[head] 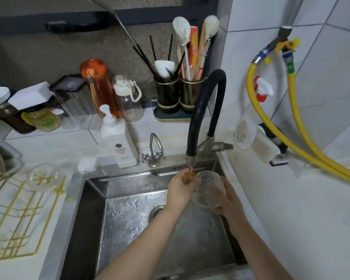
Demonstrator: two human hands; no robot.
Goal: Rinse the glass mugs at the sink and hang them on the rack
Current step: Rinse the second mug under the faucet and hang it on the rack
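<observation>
The sink (117,209) lies beneath both hands. The gold rack (18,215) stands well to the left of them, one mug (43,176) already on it. The faucet (202,118) ends just above the left hand (180,190), which grips the amber handle (188,177). The right hand (228,199) cups the textured glass mug (208,190). Judgement: wet glass is rigid, slippery and fragile; grip the handle and support the body.

two bare forearms, no sleeves in view, left hand (180,187) and right hand (228,196) without rings or gloves
</observation>
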